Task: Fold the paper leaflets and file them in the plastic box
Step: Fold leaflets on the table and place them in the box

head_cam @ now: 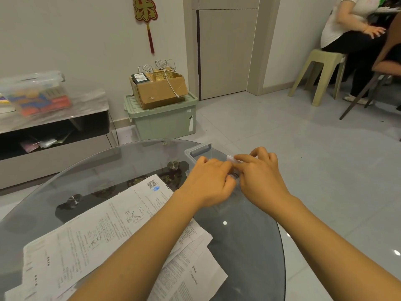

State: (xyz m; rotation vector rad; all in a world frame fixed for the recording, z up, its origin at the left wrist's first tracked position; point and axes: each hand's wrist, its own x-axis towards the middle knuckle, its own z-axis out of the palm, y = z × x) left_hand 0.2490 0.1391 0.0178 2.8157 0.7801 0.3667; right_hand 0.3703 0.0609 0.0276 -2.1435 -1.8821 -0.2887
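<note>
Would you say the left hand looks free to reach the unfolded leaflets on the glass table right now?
Probably not at once: the left hand and right hand together pinch a small folded leaflet over the plastic box. The unfolded leaflets lie uncovered beside the left forearm, so nothing blocks them.

Bench (256, 246): round, smoked glass top, metal fixing discs visible through the glass. Lying flat on it at the near left, a loose overlapping spread of printed leaflets (104, 235), unfolded, creased, one bearing a QR code at its far corner. At the far edge, a clear plastic box (198, 149) with a grey handle, standing on the glass apart from the leaflets. The bench stands on a pale tiled floor (314, 148).
</note>
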